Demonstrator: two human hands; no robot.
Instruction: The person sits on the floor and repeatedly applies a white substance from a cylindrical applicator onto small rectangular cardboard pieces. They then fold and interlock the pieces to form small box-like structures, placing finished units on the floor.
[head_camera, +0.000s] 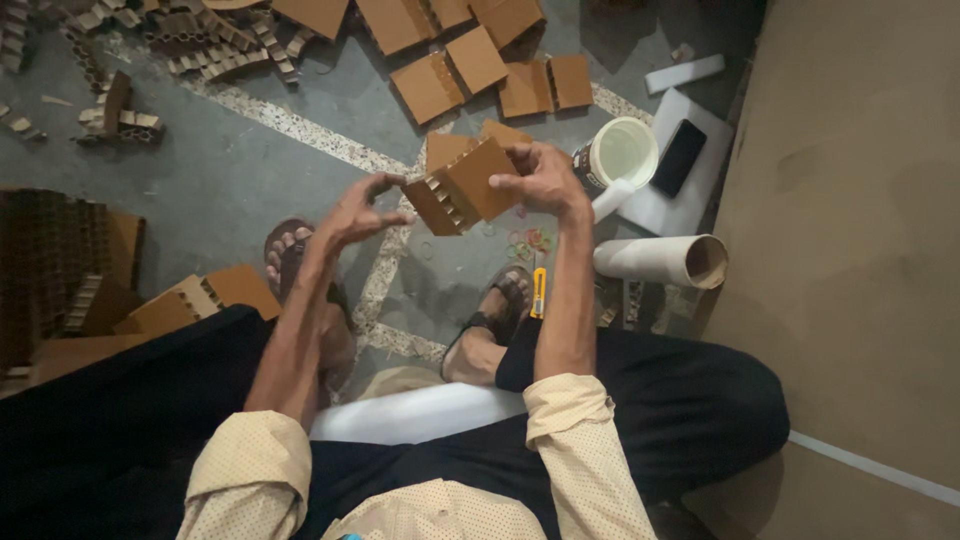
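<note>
Right hand (545, 182): closed on the cardboard block (462, 187) from its 3 o'clock side, thumb in front and fingers on the upper edge, so the block is kept tilted with the open cells down-left.
Left hand (357, 212): open, fingers spread; only the fingertips (392, 181) meet the block's corner at 9 o'clock, I think to steady it, not to carry it.
Block: brown, made of layered cardboard, held in the air above the floor between the two feet.
Rubber bands (530, 240): a small coloured heap on the floor, just under the right hand, near enough to take.
Knife (539, 292): yellow cutter at 6 o'clock from the bands, beside the right sandal.
Cup (620, 155): white, at 2 o'clock, next to a dark phone (679, 157) on a white sheet.
Tube (662, 260): a roll lying at 4 o'clock.
Squares (476, 60): flat cardboard pieces spread at 12 o'clock.
</note>
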